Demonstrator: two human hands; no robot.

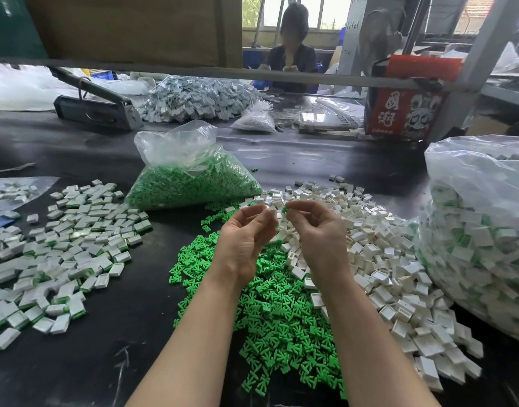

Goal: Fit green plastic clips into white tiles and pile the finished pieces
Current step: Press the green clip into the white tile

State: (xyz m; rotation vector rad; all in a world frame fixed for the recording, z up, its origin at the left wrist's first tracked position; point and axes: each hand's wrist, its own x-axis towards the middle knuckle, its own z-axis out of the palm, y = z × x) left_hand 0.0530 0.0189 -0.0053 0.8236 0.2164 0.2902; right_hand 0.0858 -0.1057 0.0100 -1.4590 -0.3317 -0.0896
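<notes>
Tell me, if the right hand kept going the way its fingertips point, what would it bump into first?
Probably the left hand: the right hand, pinching a green clip, points leftward at it. Depth is hard to judge.

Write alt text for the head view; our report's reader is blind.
Left hand pinches a white tile and right hand a green clip, above loose green clips and white tiles; finished pieces lie left.

Green clips (270,312) – white tiles (393,259) – black table (105,362).
</notes>
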